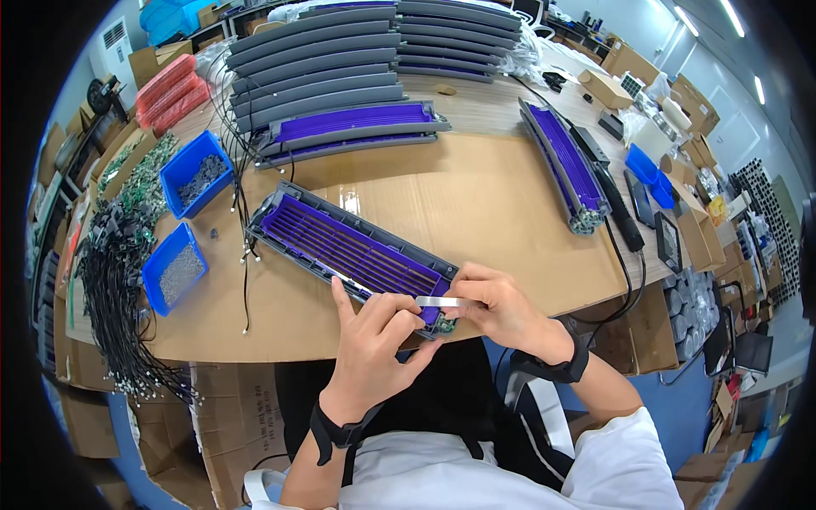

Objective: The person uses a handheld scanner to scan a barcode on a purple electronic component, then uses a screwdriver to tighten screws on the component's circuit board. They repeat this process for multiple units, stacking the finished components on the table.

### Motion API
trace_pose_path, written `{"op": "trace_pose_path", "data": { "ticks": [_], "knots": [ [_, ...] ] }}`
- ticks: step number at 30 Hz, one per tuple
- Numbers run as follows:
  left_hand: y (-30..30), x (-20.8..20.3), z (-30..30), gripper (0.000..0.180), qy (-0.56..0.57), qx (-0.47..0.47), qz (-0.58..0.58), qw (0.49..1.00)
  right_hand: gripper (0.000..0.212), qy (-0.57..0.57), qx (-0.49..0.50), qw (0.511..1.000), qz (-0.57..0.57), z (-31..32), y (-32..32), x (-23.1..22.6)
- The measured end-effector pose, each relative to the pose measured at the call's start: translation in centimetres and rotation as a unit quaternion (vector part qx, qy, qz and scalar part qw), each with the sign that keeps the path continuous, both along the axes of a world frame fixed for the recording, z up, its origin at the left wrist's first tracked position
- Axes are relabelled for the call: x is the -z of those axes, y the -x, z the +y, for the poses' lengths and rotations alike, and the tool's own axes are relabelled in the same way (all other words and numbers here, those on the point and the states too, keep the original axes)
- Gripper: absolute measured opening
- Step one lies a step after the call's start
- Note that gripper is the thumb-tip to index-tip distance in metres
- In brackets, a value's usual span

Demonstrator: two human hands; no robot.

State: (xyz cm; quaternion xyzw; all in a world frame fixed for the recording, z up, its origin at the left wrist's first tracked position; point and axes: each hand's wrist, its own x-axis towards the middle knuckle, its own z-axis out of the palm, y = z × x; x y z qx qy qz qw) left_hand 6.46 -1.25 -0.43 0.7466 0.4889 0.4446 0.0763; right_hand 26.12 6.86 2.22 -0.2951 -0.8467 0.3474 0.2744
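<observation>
A long grey plastic housing (319,223) with purple slats lies at a slant on the cardboard in front of me. My left hand (374,348) grips its near long edge close to the right end, the index finger stretched along the rim and the thumb lower down. Between the fingertips of my right hand (501,308) is a silver metal tool that looks like tweezers (449,302). Its end points left, toward my left fingers. Just below it, a small green circuit board (445,324) shows at the housing's right end. My fingers hide the tool's exact contact.
Grey housings (314,64) are stacked at the back. Another purple housing (561,157) stands at right beside a black power strip (625,212). Two blue bins (197,189) of small parts and a bundle of black cables (115,276) lie at left. Loose wires (246,289) trail near the housing.
</observation>
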Motion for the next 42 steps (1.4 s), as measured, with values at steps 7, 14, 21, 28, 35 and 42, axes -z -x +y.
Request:
{"op": "trace_pose_path", "data": {
  "ticks": [7,14,21,28,35,42],
  "knots": [
    [-0.1,-0.1,-0.1,0.029,0.005,0.003,0.003,1.000,0.015,-0.021,0.002,0.999,-0.032,0.1,0.0,-0.1],
    [-0.3,-0.3,-0.1,0.025,-0.002,-0.001,0.079,0.997,0.011,-0.057,0.019,0.995,-0.074,-0.3,0.0,-0.6],
    [0.0,-0.6,-0.4,0.021,0.003,-0.008,0.130,0.991,0.016,-0.018,0.040,0.999,-0.016,-1.7,-1.3,-2.0],
    [-0.3,-0.4,0.0,0.018,0.005,-0.006,0.142,0.990,0.047,-0.164,0.088,0.970,-0.156,-3.7,-3.1,-1.0],
    [-0.4,-0.4,0.1,0.020,0.000,-0.011,0.150,0.989,0.073,-0.180,0.093,0.956,-0.211,-4.7,-2.8,-0.7],
    [-0.5,-0.2,0.4,0.023,0.000,-0.017,0.183,0.983,0.075,-0.142,0.086,0.961,-0.219,-4.7,-2.7,-0.3]
  ]
}}
